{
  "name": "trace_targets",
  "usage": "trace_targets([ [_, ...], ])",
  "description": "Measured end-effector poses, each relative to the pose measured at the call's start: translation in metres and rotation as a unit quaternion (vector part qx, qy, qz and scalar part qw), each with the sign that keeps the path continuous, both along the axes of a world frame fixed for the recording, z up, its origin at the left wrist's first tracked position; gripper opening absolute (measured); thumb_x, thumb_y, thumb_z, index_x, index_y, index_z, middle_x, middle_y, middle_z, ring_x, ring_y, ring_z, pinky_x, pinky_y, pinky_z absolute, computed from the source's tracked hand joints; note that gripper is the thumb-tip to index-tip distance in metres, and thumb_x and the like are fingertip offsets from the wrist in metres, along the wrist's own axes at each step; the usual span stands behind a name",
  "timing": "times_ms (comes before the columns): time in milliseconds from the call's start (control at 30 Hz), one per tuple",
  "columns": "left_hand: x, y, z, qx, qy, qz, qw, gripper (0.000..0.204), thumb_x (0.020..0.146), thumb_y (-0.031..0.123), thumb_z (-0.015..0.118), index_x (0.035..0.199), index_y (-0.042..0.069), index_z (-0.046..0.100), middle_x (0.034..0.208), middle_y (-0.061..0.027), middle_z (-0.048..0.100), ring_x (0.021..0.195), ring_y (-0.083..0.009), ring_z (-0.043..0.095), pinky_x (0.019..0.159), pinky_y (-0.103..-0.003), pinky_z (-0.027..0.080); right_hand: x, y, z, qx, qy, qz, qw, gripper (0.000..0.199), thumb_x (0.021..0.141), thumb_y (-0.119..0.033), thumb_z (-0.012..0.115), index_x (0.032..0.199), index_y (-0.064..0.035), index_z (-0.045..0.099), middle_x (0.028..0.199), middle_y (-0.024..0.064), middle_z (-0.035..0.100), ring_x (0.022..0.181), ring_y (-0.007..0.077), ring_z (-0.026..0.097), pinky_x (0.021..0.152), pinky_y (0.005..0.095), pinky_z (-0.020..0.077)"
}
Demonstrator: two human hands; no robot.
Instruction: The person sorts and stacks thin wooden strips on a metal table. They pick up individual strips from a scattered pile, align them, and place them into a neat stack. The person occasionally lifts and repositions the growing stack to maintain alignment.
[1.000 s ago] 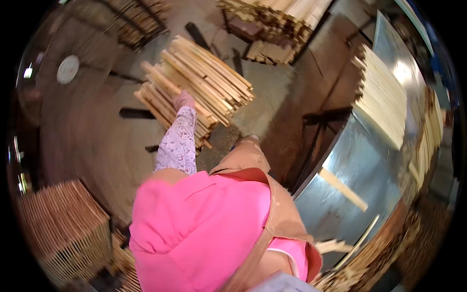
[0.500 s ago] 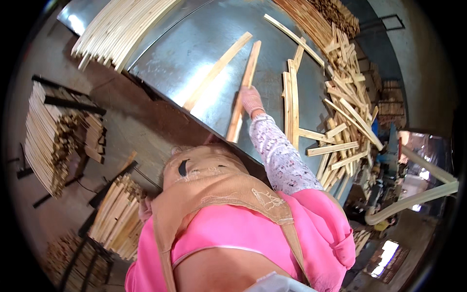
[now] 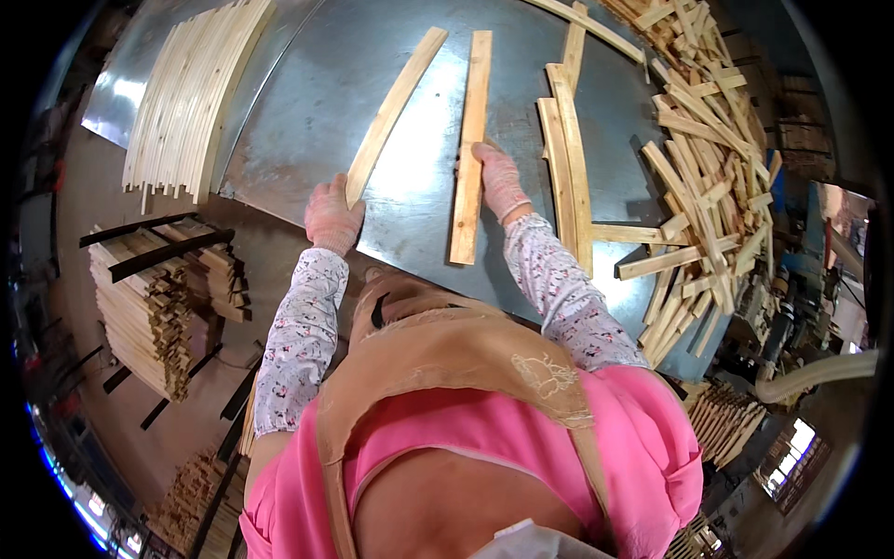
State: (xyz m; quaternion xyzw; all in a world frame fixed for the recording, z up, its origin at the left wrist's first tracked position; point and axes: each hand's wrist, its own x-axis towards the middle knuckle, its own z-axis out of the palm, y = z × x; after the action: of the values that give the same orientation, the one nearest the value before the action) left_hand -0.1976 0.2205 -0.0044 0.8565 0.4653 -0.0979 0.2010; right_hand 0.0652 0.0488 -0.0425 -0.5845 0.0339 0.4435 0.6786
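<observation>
My left hand (image 3: 334,214), in a pinkish glove, closes round the near end of a pale wooden slat (image 3: 399,104) that slants away to the right on the metal table (image 3: 279,149). With my gloved right hand (image 3: 501,179) I grip the right edge of a second wooden slat (image 3: 470,140) at its middle; it points nearly straight away from me. A bare strip of table separates the two slats. Right of my right hand, a pair of wooden slats (image 3: 575,177) lies side by side, close to it but apart.
A jumbled heap of wooden pieces (image 3: 708,196) covers the table's right side. At the far left lies a neat row of long slats (image 3: 191,102). Below the table's left edge, racks hold stacked wood (image 3: 140,307). A pale hose (image 3: 819,373) curves at the right.
My left hand has come up from beside my body to the left slat's near end. The slat in my right hand now stands straighter, and my view has shifted.
</observation>
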Motion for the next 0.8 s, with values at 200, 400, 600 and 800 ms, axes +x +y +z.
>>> trace_targets([
  [200, 0.008, -0.005, -0.019, -0.096, -0.139, 0.127, 0.977, 0.062, 0.082, 0.033, 0.078, 0.134, 0.0, 0.068, 0.136, -0.026, 0.065, 0.128, -0.0425, 0.063, 0.113, -0.046, 0.05, 0.002, -0.042, -0.002, 0.01, 0.073, 0.012, 0.997, 0.035, 0.099, -0.014, 0.067, 0.127, 0.0067, 0.067, 0.101, 0.0159, 0.074, 0.083, 0.0237, 0.074, 0.073, 0.0378, 0.0625],
  [400, 0.084, 0.067, -0.029, -0.028, -0.173, 0.162, 0.971, 0.064, 0.081, 0.028, 0.08, 0.138, 0.0, 0.066, 0.135, -0.0257, 0.063, 0.128, -0.0434, 0.061, 0.114, -0.048, 0.049, -0.071, -0.111, 0.019, -0.099, -0.068, 0.175, 0.977, 0.029, 0.106, -0.022, 0.064, 0.121, 0.0017, 0.072, 0.098, 0.0074, 0.076, 0.09, 0.0166, 0.071, 0.082, 0.0319, 0.0567],
  [600, 0.254, 0.27, 0.042, 0.153, -0.306, 0.078, 0.937, 0.067, 0.084, 0.037, 0.081, 0.139, 0.003, 0.064, 0.131, -0.0273, 0.063, 0.125, -0.0456, 0.062, 0.11, -0.05, 0.05, -0.087, -0.109, 0.019, -0.199, -0.129, 0.207, 0.949, 0.043, 0.102, -0.031, 0.067, 0.131, 0.0006, 0.069, 0.115, 0.0178, 0.077, 0.106, 0.0276, 0.072, 0.096, 0.0393, 0.055],
  [800, 0.366, 0.313, 0.147, 0.057, -0.413, -0.12, 0.901, 0.088, 0.078, 0.052, 0.085, 0.149, 0.005, 0.061, 0.146, -0.0213, 0.064, 0.141, -0.0425, 0.054, 0.12, -0.049, 0.044, -0.03, -0.083, 0.034, -0.199, -0.169, 0.231, 0.937, 0.044, 0.103, -0.031, 0.064, 0.137, -0.0021, 0.067, 0.129, 0.0249, 0.073, 0.117, 0.0397, 0.069, 0.102, 0.0426, 0.054],
])
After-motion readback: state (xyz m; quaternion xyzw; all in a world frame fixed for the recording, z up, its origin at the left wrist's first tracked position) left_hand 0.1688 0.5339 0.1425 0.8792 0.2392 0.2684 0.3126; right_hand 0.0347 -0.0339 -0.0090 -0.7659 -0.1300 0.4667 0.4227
